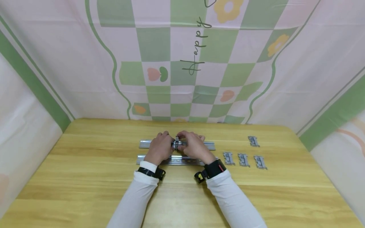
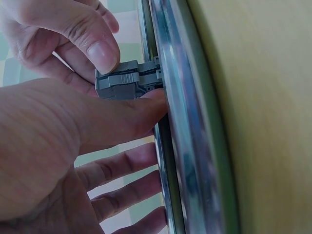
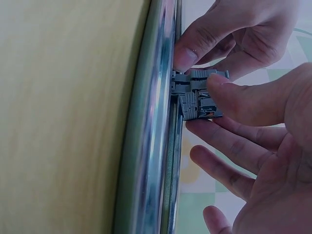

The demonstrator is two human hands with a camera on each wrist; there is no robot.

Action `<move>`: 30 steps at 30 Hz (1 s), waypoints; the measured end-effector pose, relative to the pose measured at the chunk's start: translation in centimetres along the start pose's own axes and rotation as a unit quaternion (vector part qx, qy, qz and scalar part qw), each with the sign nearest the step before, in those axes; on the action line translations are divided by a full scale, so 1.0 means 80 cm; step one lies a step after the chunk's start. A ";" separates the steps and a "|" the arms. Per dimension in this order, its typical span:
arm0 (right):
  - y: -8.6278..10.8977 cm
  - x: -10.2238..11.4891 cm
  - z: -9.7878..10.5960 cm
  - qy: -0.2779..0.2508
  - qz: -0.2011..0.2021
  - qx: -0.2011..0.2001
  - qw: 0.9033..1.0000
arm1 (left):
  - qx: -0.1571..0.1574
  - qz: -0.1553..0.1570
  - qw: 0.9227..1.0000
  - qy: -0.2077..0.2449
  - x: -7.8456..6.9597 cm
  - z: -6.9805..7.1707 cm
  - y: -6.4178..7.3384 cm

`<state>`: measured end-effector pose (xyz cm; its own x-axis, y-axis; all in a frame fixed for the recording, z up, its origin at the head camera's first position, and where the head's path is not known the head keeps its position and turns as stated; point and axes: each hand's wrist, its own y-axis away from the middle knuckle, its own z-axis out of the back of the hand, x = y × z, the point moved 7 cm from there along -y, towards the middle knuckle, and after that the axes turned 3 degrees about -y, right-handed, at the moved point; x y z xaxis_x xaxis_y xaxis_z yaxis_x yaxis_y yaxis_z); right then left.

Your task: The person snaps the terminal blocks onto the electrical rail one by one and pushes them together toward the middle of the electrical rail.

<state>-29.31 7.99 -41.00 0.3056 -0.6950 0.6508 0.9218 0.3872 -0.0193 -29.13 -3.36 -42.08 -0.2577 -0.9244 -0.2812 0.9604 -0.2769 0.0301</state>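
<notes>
Two slotted metal DIN rails lie crosswise on the table, a far rail (image 1: pixel 144 144) and a near rail (image 1: pixel 182 161). A grey terminal block (image 1: pixel 177 143) stands upright on the far rail, between both hands. My right hand (image 1: pixel 195 146) pinches it, thumb on its outer end in the right wrist view, where the block's ribbed side (image 3: pixel 189 105) shows. My left hand (image 1: pixel 161 147) holds the block low down, its thumb (image 2: pixel 146 107) against the base right at the rail. The left hand's other fingers spread along the rail; its index fingertip is hidden in the left wrist view.
Right of the rails, several loose grey terminal blocks lie flat on the wooden table (image 1: pixel 85 177): three in a row, including a middle one (image 1: pixel 243 160), and one farther back (image 1: pixel 253 141). A patterned cloth (image 1: pixel 182 95) hangs behind the table's far edge.
</notes>
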 end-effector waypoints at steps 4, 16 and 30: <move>0.000 0.000 0.000 -0.005 -0.001 0.001 1.000 | -0.003 -0.003 1.000 0.004 -0.001 0.000 0.000; 0.001 0.000 0.000 -0.015 0.002 0.003 1.000 | -0.006 -0.003 1.000 0.004 -0.003 0.004 0.003; 0.002 0.000 0.008 -0.010 0.016 0.018 1.000 | -0.002 -0.003 1.000 0.011 0.001 0.003 0.002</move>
<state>-29.29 8.45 -40.52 0.3304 -0.6696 0.6652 0.9020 0.4314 -0.0137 -28.99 -3.52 -41.86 -0.2619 -0.9167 -0.3017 0.9592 -0.2817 0.0235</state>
